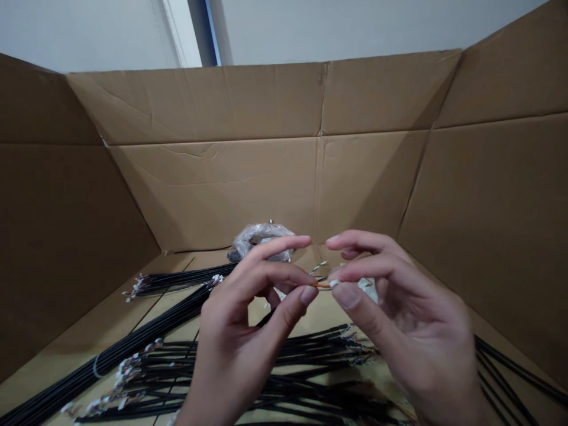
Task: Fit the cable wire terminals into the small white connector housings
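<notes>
Your left hand [242, 331] pinches the thin, likely limp orange wire [323, 285]; your right hand [417, 331] pinches the small white plastic connector [333, 284], probably the firmer grip point

This looks like a workshop or a cable-assembly spot. Tall brown creased cardboard walls [213, 189] stand on the left, right and far sides of a tan work surface [95, 319]. Between them lie rows of black sheathed cables [306, 349] ending in thin multicoloured wires and small white plug connectors [126, 370]. A thick tied bundle of black cables [151, 334] lies left of those rows, and a crumpled clear plastic bag [255, 236] sits beyond them, near the far cardboard wall.
</notes>
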`<state>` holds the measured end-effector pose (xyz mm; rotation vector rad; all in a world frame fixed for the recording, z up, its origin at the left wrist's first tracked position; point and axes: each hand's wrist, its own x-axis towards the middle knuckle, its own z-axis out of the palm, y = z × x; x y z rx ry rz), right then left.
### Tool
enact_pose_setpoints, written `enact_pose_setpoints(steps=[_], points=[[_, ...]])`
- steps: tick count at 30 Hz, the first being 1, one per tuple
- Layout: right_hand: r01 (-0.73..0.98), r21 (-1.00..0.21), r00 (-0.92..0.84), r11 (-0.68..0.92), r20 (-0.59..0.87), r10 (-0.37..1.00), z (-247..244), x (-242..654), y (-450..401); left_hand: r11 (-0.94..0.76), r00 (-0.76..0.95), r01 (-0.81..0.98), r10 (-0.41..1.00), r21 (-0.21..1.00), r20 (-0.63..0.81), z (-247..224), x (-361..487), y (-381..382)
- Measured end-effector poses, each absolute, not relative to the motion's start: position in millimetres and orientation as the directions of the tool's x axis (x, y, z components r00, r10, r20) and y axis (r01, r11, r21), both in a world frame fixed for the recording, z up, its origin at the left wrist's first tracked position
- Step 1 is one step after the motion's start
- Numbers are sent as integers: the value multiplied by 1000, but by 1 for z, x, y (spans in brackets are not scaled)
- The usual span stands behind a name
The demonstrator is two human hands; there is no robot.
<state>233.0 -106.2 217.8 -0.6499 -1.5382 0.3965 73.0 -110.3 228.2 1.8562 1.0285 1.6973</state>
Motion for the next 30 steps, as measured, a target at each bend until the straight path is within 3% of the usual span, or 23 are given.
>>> enact_pose_setpoints(steps=[6, 13, 23, 30], points=[[105, -621, -28, 777, 779, 626, 220, 234, -111, -633, -39, 225, 754, 741, 656, 229, 76, -118], [183, -604, 55, 775, 794, 606, 221, 237, -112, -609, -39, 268, 767, 746, 640, 231, 72, -118], [99, -629, 0, 771, 775, 633, 223, 230, -114, -608, -81, 239, 764, 757, 640, 229, 74, -118], [132, -631, 63, 764, 775, 629, 224, 232, -109, -573, -58, 247, 796, 782, 602, 229, 73, -115]])
